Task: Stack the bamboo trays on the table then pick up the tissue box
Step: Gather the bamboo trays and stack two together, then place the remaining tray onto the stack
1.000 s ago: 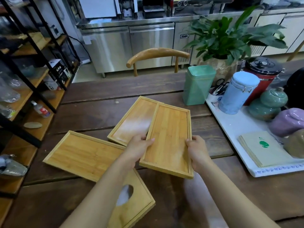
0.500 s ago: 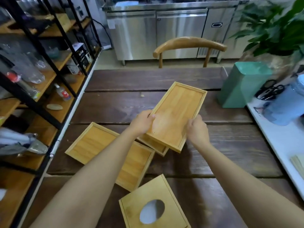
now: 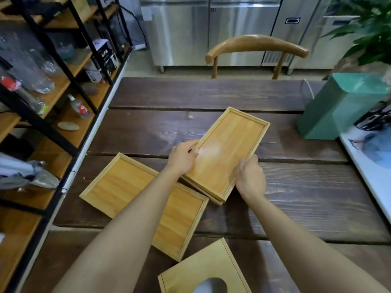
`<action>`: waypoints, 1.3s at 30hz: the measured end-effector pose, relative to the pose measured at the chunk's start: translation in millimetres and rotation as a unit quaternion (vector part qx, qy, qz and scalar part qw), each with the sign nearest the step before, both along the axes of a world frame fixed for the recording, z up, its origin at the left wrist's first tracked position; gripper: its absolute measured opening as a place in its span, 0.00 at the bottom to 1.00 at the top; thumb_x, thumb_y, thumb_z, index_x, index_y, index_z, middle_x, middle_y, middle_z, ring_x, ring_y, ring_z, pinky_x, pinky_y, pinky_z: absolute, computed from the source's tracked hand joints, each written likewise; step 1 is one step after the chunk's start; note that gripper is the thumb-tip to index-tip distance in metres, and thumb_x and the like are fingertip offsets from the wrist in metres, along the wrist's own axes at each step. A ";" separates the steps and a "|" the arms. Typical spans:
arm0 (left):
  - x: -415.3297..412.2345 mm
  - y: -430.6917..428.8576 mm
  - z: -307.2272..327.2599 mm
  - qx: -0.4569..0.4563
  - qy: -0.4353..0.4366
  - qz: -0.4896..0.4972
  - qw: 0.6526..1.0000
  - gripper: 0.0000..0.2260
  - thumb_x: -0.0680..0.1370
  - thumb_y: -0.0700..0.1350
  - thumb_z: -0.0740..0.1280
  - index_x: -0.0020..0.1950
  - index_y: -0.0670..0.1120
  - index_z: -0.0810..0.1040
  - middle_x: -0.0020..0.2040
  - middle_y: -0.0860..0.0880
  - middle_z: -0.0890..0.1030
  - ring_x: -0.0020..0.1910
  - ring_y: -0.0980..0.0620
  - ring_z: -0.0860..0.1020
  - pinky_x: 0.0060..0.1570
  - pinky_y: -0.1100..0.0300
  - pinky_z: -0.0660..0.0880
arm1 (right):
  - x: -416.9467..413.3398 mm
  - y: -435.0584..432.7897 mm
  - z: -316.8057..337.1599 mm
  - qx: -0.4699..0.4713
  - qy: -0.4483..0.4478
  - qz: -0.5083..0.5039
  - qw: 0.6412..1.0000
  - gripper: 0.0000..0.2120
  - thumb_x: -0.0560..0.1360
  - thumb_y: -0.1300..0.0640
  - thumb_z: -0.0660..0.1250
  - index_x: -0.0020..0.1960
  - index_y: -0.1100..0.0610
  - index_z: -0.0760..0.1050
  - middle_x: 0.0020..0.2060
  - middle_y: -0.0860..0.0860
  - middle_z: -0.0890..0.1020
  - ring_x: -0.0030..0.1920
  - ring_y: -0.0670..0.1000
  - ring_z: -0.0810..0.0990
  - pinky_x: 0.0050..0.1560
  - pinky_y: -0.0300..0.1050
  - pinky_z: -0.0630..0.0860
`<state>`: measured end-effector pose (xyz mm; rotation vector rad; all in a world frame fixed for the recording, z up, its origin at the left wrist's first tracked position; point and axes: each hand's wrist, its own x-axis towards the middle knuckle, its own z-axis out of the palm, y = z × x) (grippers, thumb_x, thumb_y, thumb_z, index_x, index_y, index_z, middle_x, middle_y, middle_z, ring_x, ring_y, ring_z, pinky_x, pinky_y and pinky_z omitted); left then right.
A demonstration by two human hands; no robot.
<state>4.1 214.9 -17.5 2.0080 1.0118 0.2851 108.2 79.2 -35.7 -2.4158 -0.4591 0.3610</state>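
Observation:
A small bamboo tray [image 3: 230,151] lies on top of a second small tray [image 3: 213,199], of which only the near edge shows. My left hand [image 3: 183,157] grips the top tray's left rim and my right hand [image 3: 250,176] holds its near right rim. A larger bamboo tray [image 3: 127,187] rests flat to the left, partly under my left forearm. The bamboo tissue box [image 3: 203,271] with an oval opening sits at the table's near edge, between my arms.
A green container [image 3: 338,106] stands at the right of the dark wooden table [image 3: 211,96], beside a white tray [image 3: 368,170]. A wooden chair [image 3: 256,44] is at the far side. Black shelving [image 3: 42,92] with bottles runs along the left.
Both hands carried the small tray left and set it down on the other small tray. The view has swung left and closer.

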 end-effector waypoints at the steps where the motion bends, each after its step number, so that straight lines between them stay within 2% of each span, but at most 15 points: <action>1: 0.3 0.8 -0.5 -0.007 0.005 0.005 1.000 0.15 0.78 0.40 0.61 0.64 0.49 0.74 0.60 0.47 0.79 0.59 0.47 0.74 0.51 0.58 0.66 | 0.3 0.7 -0.7 -0.011 -0.011 0.004 1.000 0.14 0.78 0.54 0.49 0.54 0.63 0.66 0.50 0.65 0.80 0.48 0.67 0.77 0.48 0.57 0.73; 4: -2.6 2.9 -0.5 -0.044 0.007 0.012 0.999 0.14 0.78 0.41 0.62 0.63 0.49 0.74 0.61 0.48 0.78 0.60 0.49 0.74 0.52 0.57 0.66 | 2.2 -0.8 -3.4 -0.028 -0.016 0.012 0.999 0.14 0.78 0.54 0.49 0.55 0.64 0.66 0.50 0.65 0.80 0.49 0.66 0.77 0.48 0.56 0.72; 6: -6.9 4.6 2.1 -0.063 0.016 0.006 0.998 0.13 0.77 0.43 0.64 0.61 0.47 0.76 0.59 0.48 0.80 0.55 0.52 0.74 0.49 0.58 0.67 | 3.7 -2.2 -5.3 -0.038 -0.012 0.016 0.999 0.15 0.78 0.54 0.49 0.55 0.64 0.66 0.51 0.65 0.80 0.49 0.66 0.77 0.48 0.56 0.72; 9: -10.2 6.0 5.9 0.005 0.088 0.006 0.996 0.09 0.76 0.46 0.66 0.51 0.43 0.81 0.47 0.44 0.83 0.45 0.48 0.79 0.43 0.57 0.72 | 3.0 -2.1 -8.2 -0.039 -0.005 0.018 0.999 0.16 0.78 0.53 0.50 0.55 0.64 0.66 0.51 0.65 0.79 0.49 0.66 0.77 0.44 0.53 0.69; 11: -11.1 4.2 6.3 0.041 0.121 0.012 0.992 0.10 0.75 0.47 0.66 0.44 0.42 0.82 0.39 0.43 0.82 0.39 0.47 0.79 0.38 0.57 0.73 | 1.3 -1.6 -9.8 -0.036 0.003 0.019 0.999 0.16 0.79 0.52 0.50 0.54 0.65 0.67 0.51 0.65 0.79 0.48 0.66 0.77 0.43 0.53 0.69; 13: -12.7 2.5 5.9 0.042 0.125 0.023 0.991 0.11 0.75 0.48 0.67 0.40 0.41 0.82 0.37 0.43 0.82 0.38 0.46 0.79 0.37 0.57 0.74 | 0.8 -0.3 -10.9 -0.038 0.008 0.019 0.999 0.17 0.79 0.51 0.49 0.54 0.65 0.67 0.51 0.65 0.79 0.48 0.65 0.77 0.44 0.53 0.70; 18: -16.7 -3.0 5.5 0.020 0.095 0.044 0.994 0.11 0.74 0.49 0.68 0.45 0.42 0.82 0.43 0.43 0.83 0.42 0.48 0.79 0.41 0.56 0.75 | 5.9 -0.2 -9.7 -0.043 0.008 0.021 0.999 0.20 0.80 0.51 0.48 0.56 0.66 0.67 0.52 0.66 0.79 0.50 0.66 0.77 0.50 0.58 0.73; 23: -10.5 -15.2 8.5 -0.013 0.081 0.072 0.994 0.12 0.73 0.48 0.69 0.52 0.42 0.81 0.49 0.45 0.83 0.48 0.48 0.79 0.44 0.57 0.73 | 15.7 -7.6 -10.2 -0.044 0.004 0.022 0.999 0.21 0.79 0.50 0.48 0.54 0.66 0.69 0.51 0.66 0.79 0.50 0.66 0.76 0.48 0.56 0.72; 29: 11.5 -47.3 8.4 -0.034 0.104 0.088 0.990 0.11 0.73 0.46 0.70 0.50 0.41 0.81 0.50 0.43 0.83 0.45 0.48 0.79 0.41 0.58 0.72 | 44.8 -35.1 -6.7 -0.040 -0.007 0.050 0.998 0.21 0.79 0.48 0.48 0.47 0.63 0.72 0.45 0.63 0.80 0.45 0.63 0.77 0.45 0.54 0.73; 35: 19.6 -74.3 8.9 -0.028 0.129 0.063 0.989 0.09 0.73 0.47 0.70 0.46 0.41 0.82 0.47 0.43 0.84 0.46 0.46 0.80 0.47 0.54 0.76 | 65.0 -56.8 -3.5 -0.064 0.002 0.068 0.996 0.19 0.78 0.46 0.49 0.43 0.60 0.70 0.42 0.60 0.79 0.42 0.59 0.77 0.44 0.54 0.73; 37: 13.1 -76.5 11.9 -0.025 0.126 0.034 0.991 0.11 0.74 0.48 0.68 0.51 0.42 0.81 0.51 0.44 0.83 0.50 0.46 0.78 0.52 0.52 0.74 | 66.1 -57.0 -0.7 -0.114 -0.011 0.077 0.990 0.21 0.78 0.44 0.48 0.47 0.60 0.70 0.46 0.60 0.79 0.45 0.61 0.78 0.44 0.54 0.72; 39: -1.3 -71.6 15.5 -0.035 0.094 0.029 0.995 0.14 0.75 0.49 0.66 0.59 0.45 0.77 0.59 0.45 0.80 0.58 0.47 0.75 0.56 0.52 0.71 | 63.2 -55.2 5.0 -0.149 -0.098 0.077 0.981 0.21 0.78 0.44 0.50 0.51 0.61 0.70 0.49 0.61 0.79 0.48 0.62 0.77 0.44 0.52 0.70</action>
